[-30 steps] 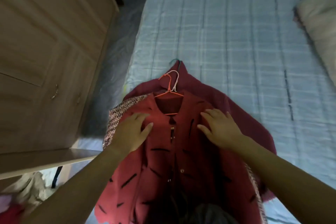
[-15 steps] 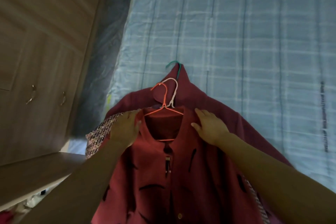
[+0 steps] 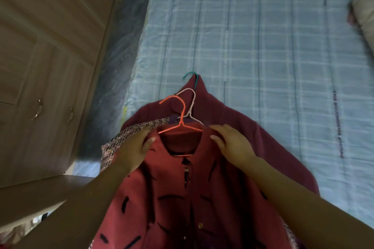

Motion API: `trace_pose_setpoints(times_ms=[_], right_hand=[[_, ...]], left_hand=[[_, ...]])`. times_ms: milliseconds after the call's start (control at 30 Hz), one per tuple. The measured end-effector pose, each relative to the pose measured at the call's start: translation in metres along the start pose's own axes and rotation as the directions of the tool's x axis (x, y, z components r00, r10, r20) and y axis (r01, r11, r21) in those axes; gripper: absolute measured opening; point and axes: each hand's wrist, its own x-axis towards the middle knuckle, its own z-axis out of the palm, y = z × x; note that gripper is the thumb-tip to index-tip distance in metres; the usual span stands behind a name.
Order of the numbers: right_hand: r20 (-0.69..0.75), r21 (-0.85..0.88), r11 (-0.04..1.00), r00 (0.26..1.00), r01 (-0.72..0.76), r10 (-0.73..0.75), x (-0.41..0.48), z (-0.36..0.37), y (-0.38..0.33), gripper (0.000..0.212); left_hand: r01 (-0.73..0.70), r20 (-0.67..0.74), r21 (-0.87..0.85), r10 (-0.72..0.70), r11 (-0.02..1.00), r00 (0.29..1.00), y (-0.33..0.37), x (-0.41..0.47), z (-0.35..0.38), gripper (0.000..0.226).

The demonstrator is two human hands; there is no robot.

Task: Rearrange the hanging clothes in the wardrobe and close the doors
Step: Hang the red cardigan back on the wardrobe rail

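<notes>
Both forearms reach forward and down over the bed (image 3: 263, 46), where a stack of clothes on hangers lies near its edge. On top is a red shirt (image 3: 192, 198) with black dashes, buttoned and face up on an orange hanger (image 3: 183, 115).

The left hand (image 3: 133, 151) lies palm down at the shirt's left shoulder. Its fingers curl over the edge of the cloth and its thumb presses on top beside the neck opening, so it grips the shoulder. The right hand (image 3: 232, 143) mirrors it at the right shoulder: its fingers (image 3: 219, 128) stretch toward the end of the hanger's arm with the thumb tucked below, pinching the fabric there.

Under the shirt are a tweed garment (image 3: 129, 135), which shows by the left hand, and a maroon garment (image 3: 242, 123) spread to the right. A white hanger (image 3: 192, 103) and a green hanger (image 3: 191, 76) poke out beyond the collar. The wooden wardrobe (image 3: 40, 46) stands on the left, apart from the bed.
</notes>
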Motion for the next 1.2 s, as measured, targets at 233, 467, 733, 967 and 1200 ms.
trace_pose_setpoints(times_ms=[233,467,733,967,1200], right_hand=[[-0.174,0.08,0.983,0.973,0.167,-0.151,-0.078,-0.026,-0.042,0.045],[-0.375,-0.059,0.954,0.879,0.294,-0.294,-0.147,-0.039,-0.092,0.041],[-0.43,-0.119,0.89,0.785,0.44,-0.446,-0.215,-0.033,-0.165,0.041],[-0.377,-0.224,0.714,0.616,0.664,-0.691,-0.263,0.021,-0.243,0.039],[-0.298,-0.172,0.561,0.5,0.81,-0.813,-0.329,0.116,-0.36,0.035]], left_hand=[[-0.082,-0.232,-0.061,0.066,0.995,0.97,0.046,-0.091,-0.033,0.055],[0.053,-0.613,-0.292,-0.229,0.955,0.756,0.076,-0.201,-0.045,0.018],[-0.044,-0.708,-0.352,-0.235,0.935,0.666,0.074,-0.326,-0.079,0.019],[0.11,-0.803,-0.442,-0.448,0.89,0.393,0.03,-0.446,-0.058,0.014],[0.122,-0.791,-0.564,-0.577,0.817,0.204,-0.059,-0.589,-0.072,0.021]])
